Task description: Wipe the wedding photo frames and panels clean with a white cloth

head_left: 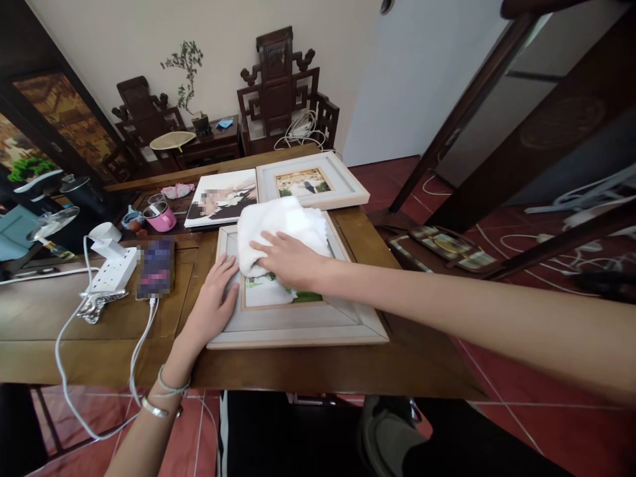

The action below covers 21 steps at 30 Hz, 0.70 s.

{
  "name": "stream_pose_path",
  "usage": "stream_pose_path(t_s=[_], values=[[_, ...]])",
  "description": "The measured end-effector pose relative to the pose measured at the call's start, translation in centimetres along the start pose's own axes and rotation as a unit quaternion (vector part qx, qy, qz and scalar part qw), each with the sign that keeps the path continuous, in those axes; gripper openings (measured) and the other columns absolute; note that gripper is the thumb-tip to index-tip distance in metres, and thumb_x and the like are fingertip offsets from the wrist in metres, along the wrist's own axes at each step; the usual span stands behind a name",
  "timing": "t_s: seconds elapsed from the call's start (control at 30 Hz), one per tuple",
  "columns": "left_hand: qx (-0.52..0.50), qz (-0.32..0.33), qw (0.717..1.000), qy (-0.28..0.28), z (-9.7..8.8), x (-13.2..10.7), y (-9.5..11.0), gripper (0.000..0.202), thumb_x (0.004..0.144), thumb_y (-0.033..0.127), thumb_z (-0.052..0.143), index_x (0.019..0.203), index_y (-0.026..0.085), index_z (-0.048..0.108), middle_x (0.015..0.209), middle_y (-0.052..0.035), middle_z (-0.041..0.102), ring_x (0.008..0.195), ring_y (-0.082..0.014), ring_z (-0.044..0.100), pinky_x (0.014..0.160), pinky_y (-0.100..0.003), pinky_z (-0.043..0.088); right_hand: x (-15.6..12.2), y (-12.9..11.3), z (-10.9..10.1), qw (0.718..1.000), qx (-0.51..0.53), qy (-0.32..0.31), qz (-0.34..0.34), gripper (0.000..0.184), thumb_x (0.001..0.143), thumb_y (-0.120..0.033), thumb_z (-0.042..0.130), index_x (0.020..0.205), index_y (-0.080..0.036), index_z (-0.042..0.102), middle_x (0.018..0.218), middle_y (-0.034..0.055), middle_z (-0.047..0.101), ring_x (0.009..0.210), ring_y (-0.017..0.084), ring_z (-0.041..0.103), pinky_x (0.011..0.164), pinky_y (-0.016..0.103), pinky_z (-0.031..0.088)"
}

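My right hand [291, 257] presses down on a folded white cloth [278, 222], its fingers over the top and its thumb by the near edge. Beneath the cloth lies a pale wooden picture frame [298, 334], flat on the table; part of its green and white picture shows, and the cloth hides the rest. My left hand [212, 301] rests along the left border of that frame, fingers stretched out and holding nothing.
Beyond the frame lie a second framed picture [355, 189] and a photo panel [199, 189]. Left on the wooden table [233, 371] are a charging phone [156, 268], a power strip [113, 273], trailing white cables, a pink cup [161, 218] and a black kettle [82, 195].
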<state>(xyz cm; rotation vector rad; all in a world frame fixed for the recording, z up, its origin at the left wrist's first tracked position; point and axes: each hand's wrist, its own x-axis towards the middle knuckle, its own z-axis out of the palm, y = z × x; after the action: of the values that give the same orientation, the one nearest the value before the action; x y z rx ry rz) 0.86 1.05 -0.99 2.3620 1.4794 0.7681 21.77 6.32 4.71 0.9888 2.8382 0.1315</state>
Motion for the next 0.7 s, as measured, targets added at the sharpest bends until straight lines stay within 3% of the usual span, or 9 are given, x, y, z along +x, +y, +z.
stream_pose_path(t_s=[0.13,0.27,0.4,0.57,0.7], values=[[-0.012,-0.017,1.000,0.003,0.0,0.0,0.1,0.044,0.097,0.029,0.040,0.137,0.014,0.049,0.148,-0.0152,0.046,0.146,-0.0245,0.028,0.119,-0.049,0.024,-0.7,-1.3,-0.1,1.000,0.003,-0.004,-0.018,0.040,0.089,-0.008,0.046,0.124,-0.011,0.064,0.154,0.0155,0.036,0.141,0.040,0.028,0.110,0.054,0.032],[-0.038,-0.043,0.998,0.031,-0.1,-0.1,0.4,0.048,0.100,0.033,0.032,0.144,0.015,0.039,0.152,-0.0145,0.040,0.144,-0.0224,0.033,0.120,-0.045,0.024,-3.4,-4.3,-0.1,0.996,0.043,-0.029,-0.076,0.035,0.084,-0.014,0.057,0.116,-0.013,0.070,0.153,0.0156,0.037,0.139,0.044,0.031,0.110,0.058,0.032],[-0.062,-0.055,0.995,0.052,-0.3,-0.2,0.8,0.051,0.101,0.037,0.029,0.147,0.014,0.035,0.154,-0.0149,0.038,0.143,-0.0213,0.034,0.120,-0.042,0.024,-5.0,-6.2,0.0,0.988,0.085,0.001,-0.127,0.037,0.084,-0.016,0.058,0.119,-0.015,0.068,0.153,0.0140,0.038,0.138,0.043,0.033,0.109,0.057,0.035],[-0.079,-0.029,0.995,0.059,-0.3,-0.4,0.9,0.054,0.102,0.041,0.029,0.150,0.016,0.029,0.158,-0.0142,0.029,0.147,-0.0216,0.025,0.121,-0.044,0.018,-2.9,-5.4,1.0,0.989,0.041,0.084,-0.116,0.032,0.091,-0.013,0.047,0.109,-0.015,0.072,0.151,0.0140,0.040,0.137,0.040,0.037,0.107,0.055,0.037],[-0.081,-0.010,0.995,0.049,-0.3,-0.4,0.8,0.055,0.102,0.043,0.028,0.151,0.017,0.027,0.160,-0.0141,0.023,0.148,-0.0223,0.020,0.121,-0.045,0.015,0.6,-3.1,1.0,0.997,-0.006,0.066,-0.049,0.034,0.091,-0.014,0.047,0.117,-0.016,0.069,0.154,0.0126,0.036,0.139,0.040,0.032,0.106,0.053,0.038]])
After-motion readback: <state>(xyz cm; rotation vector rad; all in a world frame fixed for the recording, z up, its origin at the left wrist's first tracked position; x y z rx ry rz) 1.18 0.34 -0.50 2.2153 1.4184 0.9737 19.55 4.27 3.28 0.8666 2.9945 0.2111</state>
